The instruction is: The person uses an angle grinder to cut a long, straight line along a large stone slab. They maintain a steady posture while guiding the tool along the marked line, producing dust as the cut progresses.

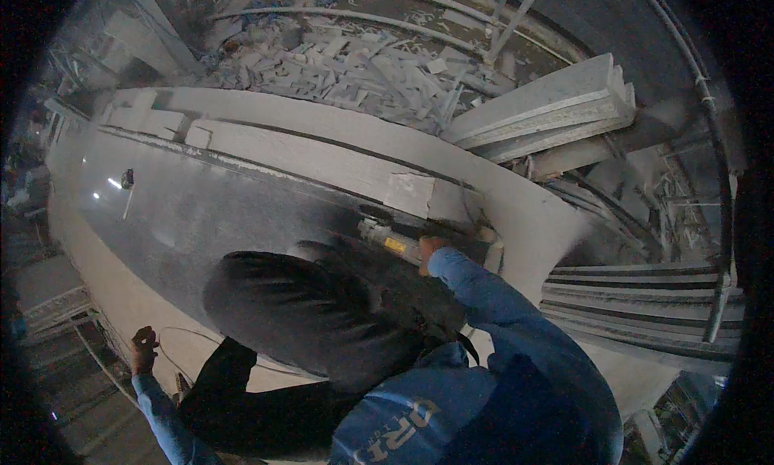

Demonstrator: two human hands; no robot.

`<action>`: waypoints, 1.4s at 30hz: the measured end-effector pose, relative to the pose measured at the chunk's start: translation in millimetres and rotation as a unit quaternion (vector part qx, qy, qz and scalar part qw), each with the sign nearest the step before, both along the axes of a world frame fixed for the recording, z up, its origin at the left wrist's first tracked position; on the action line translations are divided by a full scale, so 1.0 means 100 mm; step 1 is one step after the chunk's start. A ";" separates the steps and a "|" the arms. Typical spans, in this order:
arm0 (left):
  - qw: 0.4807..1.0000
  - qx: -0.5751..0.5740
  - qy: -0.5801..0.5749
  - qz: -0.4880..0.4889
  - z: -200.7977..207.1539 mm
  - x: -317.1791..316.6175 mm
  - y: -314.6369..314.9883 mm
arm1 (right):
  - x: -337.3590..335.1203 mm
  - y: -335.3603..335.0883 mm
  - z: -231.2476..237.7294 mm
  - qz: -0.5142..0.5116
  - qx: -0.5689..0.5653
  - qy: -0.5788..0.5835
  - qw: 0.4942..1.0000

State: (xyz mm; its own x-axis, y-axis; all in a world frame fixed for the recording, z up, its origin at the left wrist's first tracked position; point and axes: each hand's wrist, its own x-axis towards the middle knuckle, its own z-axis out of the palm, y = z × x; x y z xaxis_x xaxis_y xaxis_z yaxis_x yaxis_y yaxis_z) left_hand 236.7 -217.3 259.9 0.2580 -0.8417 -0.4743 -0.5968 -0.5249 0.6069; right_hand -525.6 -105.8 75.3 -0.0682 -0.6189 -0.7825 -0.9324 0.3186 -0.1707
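My right hand (430,254) is wrapped round the body of an angle grinder (395,241), a grey power tool with a yellow label. The grinder's head rests at or just above a dark stone slab (193,203), near the slab's far long edge; whether its disc touches cannot be made out. Off to the lower left, my left hand (144,350) is held out past the near edge with its fingers curled. A thin cable (189,330) loops beside that hand, but what the fingers hold, if anything, is too dark to tell. My bent leg covers part of the slab.
Pale stone strips (298,158) and a small block (409,192) lie along the slab's far edge. A small dark object (127,177) sits on its left part. Beyond are heaped stone offcuts (347,66), stacked beams (548,102) and stacked slabs (637,291) at right.
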 end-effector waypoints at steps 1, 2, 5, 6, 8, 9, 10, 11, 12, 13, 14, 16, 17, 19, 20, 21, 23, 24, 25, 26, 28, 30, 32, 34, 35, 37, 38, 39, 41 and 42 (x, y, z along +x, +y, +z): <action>1.000 0.007 -0.026 -0.006 -0.05 -0.03 0.01 | -0.10 0.14 -0.06 -0.004 -0.013 0.002 1.000; 0.998 0.013 -0.055 -0.012 -0.05 -0.03 0.03 | -0.15 0.21 0.00 0.006 -0.013 0.005 1.000; 0.996 0.052 -0.068 0.011 0.02 -0.02 0.02 | -0.22 0.31 0.18 0.013 -0.007 0.016 1.000; 0.995 0.069 -0.060 0.026 0.04 -0.02 0.02 | -0.21 0.29 0.21 0.004 0.002 0.022 1.000; 0.995 0.062 -0.077 0.011 -0.01 -0.05 0.06 | -0.19 0.29 0.06 -0.034 -0.008 0.036 0.999; 0.995 0.057 -0.083 -0.003 -0.05 -0.11 0.00 | -0.21 0.35 -0.18 -0.071 -0.028 0.047 0.996; 0.997 0.052 -0.059 0.011 0.00 -0.10 0.00 | -0.16 0.31 -0.23 -0.075 -0.026 0.039 0.996; 0.998 0.046 -0.034 0.027 0.02 -0.08 0.02 | -0.07 0.21 -0.12 -0.077 -0.024 0.031 0.996; 0.998 0.041 -0.009 0.044 0.05 -0.06 0.04 | -0.02 0.08 0.01 -0.055 0.000 0.013 0.998; 0.999 0.032 -0.009 0.033 0.06 -0.04 0.05 | 0.04 -0.06 0.16 -0.033 0.021 -0.004 0.999; 0.999 0.025 -0.008 0.020 0.06 -0.03 0.03 | 0.08 -0.11 0.18 -0.027 0.012 -0.001 1.000; 1.000 0.018 -0.014 0.009 0.04 -0.01 0.02 | 0.14 -0.17 0.19 -0.016 -0.007 0.006 1.000; 1.000 0.019 -0.020 0.010 0.03 0.00 0.01 | 0.15 -0.20 0.17 -0.012 -0.010 0.008 1.000; 1.000 0.015 -0.019 0.004 0.02 0.01 0.00 | 0.16 -0.23 0.11 -0.004 -0.018 0.012 1.000; 1.000 0.010 -0.012 -0.004 0.02 0.01 -0.02 | 0.15 -0.22 0.11 -0.005 -0.015 0.012 1.000; 1.000 0.006 -0.005 -0.009 0.02 -0.01 -0.02 | 0.15 -0.19 0.10 -0.005 -0.010 0.013 1.000; 0.997 0.002 -0.074 -0.038 -0.01 -0.17 -0.02 | 0.09 -0.12 0.14 -0.010 0.018 0.027 0.999; 0.993 -0.001 -0.108 -0.049 -0.01 -0.24 0.01 | 0.05 -0.08 0.24 -0.011 0.039 0.037 0.998; 0.996 -0.004 -0.077 -0.038 0.02 -0.16 0.03 | 0.00 -0.04 0.28 -0.008 0.045 0.036 0.998; 0.998 -0.007 -0.047 -0.028 0.04 -0.02 0.03 | -0.05 0.01 0.30 -0.006 0.051 0.033 0.998; 0.999 0.002 -0.031 -0.017 0.01 0.10 0.05 | -0.19 0.15 0.21 -0.002 0.040 0.017 0.999; 0.998 0.027 -0.060 -0.016 -0.03 0.05 0.03 | -0.25 0.27 0.12 0.014 0.010 0.048 0.999; 0.996 0.036 -0.075 -0.019 -0.04 -0.03 0.04 | -0.26 0.29 0.05 0.019 -0.006 0.042 0.999; 0.996 0.030 -0.084 -0.021 -0.05 -0.03 0.04 | -0.25 0.23 0.02 0.016 -0.009 0.004 1.000; 0.996 0.018 -0.091 -0.017 -0.02 0.05 0.09 | -0.14 0.13 0.07 0.010 -0.009 0.011 1.000; 0.997 0.008 -0.071 -0.010 -0.01 0.13 0.10 | 0.06 -0.05 0.28 -0.010 -0.006 0.035 0.999; 0.999 0.010 -0.047 -0.007 -0.02 0.13 0.07 | 0.07 -0.08 0.21 -0.013 -0.002 0.026 1.000; 1.000 0.011 -0.023 -0.004 -0.03 0.14 0.06 | 0.07 -0.10 0.04 -0.015 0.002 0.016 1.000; 0.998 0.009 -0.052 -0.032 -0.05 0.08 0.03 | 0.05 -0.14 -0.21 -0.023 -0.008 0.013 1.000; 0.997 0.008 -0.067 -0.046 -0.07 0.05 0.01 | 0.04 -0.16 -0.30 -0.028 -0.021 0.018 0.999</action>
